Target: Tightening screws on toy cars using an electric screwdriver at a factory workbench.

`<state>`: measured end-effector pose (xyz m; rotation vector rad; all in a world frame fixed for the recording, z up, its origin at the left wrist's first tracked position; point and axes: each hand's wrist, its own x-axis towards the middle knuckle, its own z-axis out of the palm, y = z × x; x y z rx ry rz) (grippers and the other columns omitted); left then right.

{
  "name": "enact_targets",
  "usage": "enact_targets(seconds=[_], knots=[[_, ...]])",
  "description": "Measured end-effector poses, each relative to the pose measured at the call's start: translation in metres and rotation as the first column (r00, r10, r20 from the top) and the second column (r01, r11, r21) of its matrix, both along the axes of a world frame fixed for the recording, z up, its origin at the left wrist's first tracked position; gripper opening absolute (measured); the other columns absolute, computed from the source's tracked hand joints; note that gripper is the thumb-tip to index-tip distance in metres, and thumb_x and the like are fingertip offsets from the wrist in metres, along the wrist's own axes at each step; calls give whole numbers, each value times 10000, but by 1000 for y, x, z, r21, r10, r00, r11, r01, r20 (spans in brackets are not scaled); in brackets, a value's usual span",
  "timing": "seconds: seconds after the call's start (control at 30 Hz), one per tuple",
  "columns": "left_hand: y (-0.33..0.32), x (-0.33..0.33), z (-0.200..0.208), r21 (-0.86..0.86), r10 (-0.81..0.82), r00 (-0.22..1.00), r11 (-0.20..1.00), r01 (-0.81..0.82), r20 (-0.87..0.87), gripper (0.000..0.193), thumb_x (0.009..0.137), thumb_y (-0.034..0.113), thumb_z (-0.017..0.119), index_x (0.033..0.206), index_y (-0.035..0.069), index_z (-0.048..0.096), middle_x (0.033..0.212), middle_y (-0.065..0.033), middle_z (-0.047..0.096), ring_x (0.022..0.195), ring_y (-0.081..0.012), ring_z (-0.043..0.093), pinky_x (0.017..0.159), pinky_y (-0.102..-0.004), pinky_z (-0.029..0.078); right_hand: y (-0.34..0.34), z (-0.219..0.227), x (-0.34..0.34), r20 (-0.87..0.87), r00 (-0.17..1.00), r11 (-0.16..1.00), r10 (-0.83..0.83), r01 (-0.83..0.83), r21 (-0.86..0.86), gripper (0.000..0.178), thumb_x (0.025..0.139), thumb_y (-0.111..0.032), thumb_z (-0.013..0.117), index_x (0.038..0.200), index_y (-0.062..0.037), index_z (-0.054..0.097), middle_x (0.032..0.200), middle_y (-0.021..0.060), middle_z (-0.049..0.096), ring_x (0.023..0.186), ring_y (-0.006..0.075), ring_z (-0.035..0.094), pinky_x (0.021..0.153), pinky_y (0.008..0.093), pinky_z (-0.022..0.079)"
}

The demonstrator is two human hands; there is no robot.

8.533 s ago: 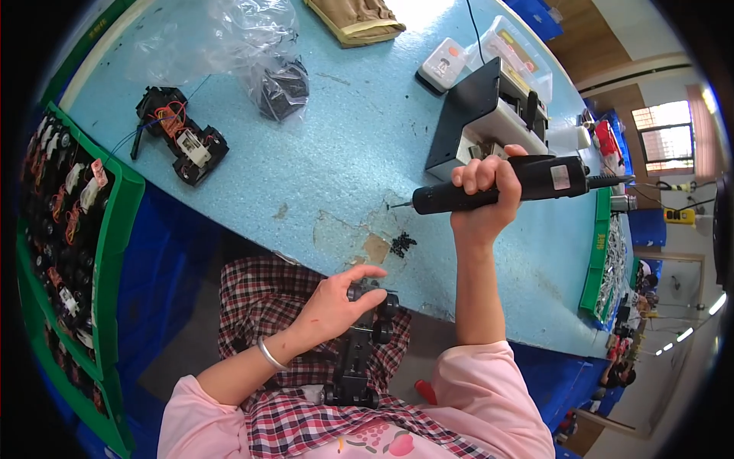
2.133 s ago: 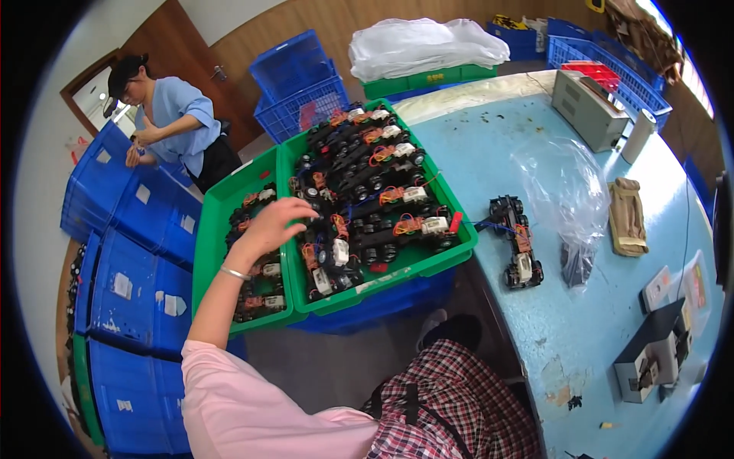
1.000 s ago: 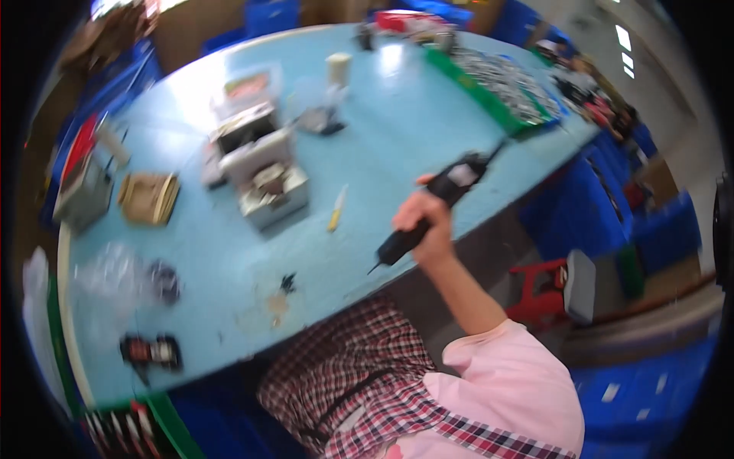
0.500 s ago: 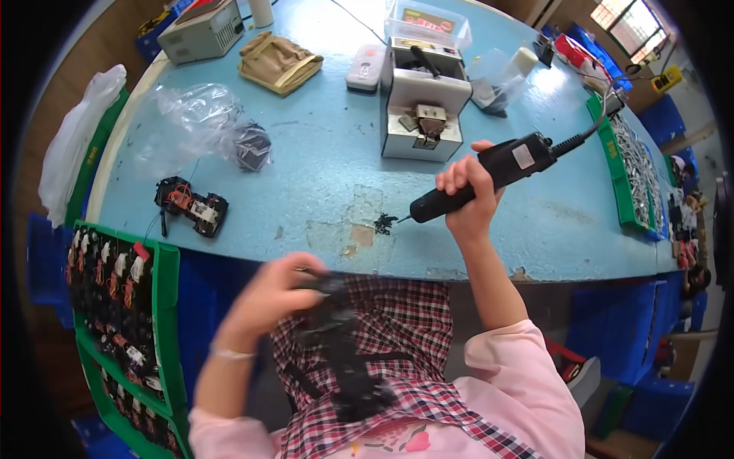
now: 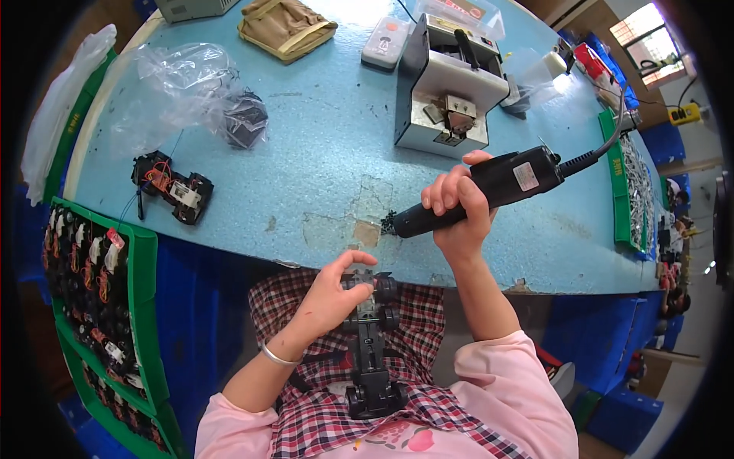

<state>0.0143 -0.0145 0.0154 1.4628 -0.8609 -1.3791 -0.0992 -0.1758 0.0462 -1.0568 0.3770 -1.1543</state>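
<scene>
A black toy car chassis with several wheels [image 5: 370, 348] stretches from the table's front edge down over my checked apron, its underside facing up. My left hand [image 5: 334, 298] grips the chassis at its far end, thumb and fingers around it. A black electric screwdriver [image 5: 440, 220] fills my right hand [image 5: 464, 203], closed round its body. The tool's front end points down and left over a small pile of black screws [image 5: 388, 223] on the table; its tip is hidden there. Another black chassis with orange wires [image 5: 174, 187] rests on the table at the left.
A metal-and-white machine [image 5: 447, 84] stands at the back centre, beside a white case [image 5: 385, 43] and a tan cloth bag [image 5: 287, 29]. Clear plastic bags [image 5: 187, 88] lie at the left. Green trays hold chassis [image 5: 145, 306] at the left and metal parts [image 5: 642, 183] at the right.
My left hand has moved right and up with the chassis, which is now sharp instead of blurred. The screwdriver has come down and left, onto the screw pile. The view has shifted slightly.
</scene>
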Motion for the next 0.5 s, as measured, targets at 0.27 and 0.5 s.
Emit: enact_targets(seconds=[0.27, 0.5], knots=[[0, 3, -1, 121, 49, 981, 992, -26, -186, 353, 767, 58, 574, 1117, 40, 535, 985, -36, 562, 847, -68, 536, 756, -203, 432, -2, 13, 1, 67, 998, 1000, 8, -8, 2, 266, 841, -150, 448, 1099, -95, 411, 582, 0, 370, 480, 112, 379, 524, 298, 386], [-5, -3, 0, -66, 105, 989, 991, -113, -107, 490, 814, 82, 558, 1292, 84, 450, 1246, -67, 491, 1002, -140, 520, 876, -282, 432, -8, 18, 2, 99, 995, 999, -1, -4, 49, 246, 856, -161, 448, 1094, -104, 421, 590, -5, 372, 497, 106, 376, 533, 294, 383]])
